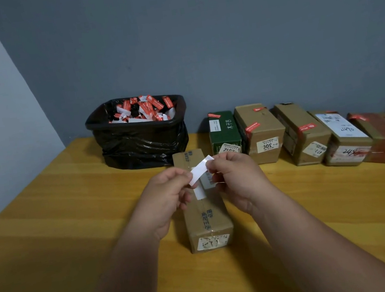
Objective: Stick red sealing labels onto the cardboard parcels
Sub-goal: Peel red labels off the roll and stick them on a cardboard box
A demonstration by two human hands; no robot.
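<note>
A white label strip (201,170) is pinched at its two ends by the left hand (168,193) and the right hand (234,177), fingers clamped on it, above a long cardboard parcel (207,220) lying on the yellow wooden counter (72,212). Five parcels with red labels (308,129) are lined up along the wall at the right. Red and white strips fill the black-lined bin (141,138) behind.

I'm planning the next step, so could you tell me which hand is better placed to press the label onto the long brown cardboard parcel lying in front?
Probably the right hand: it pinches the white-backed label strip by its upper end, above the long brown cardboard parcel. The left hand pinches the lower end.
</note>
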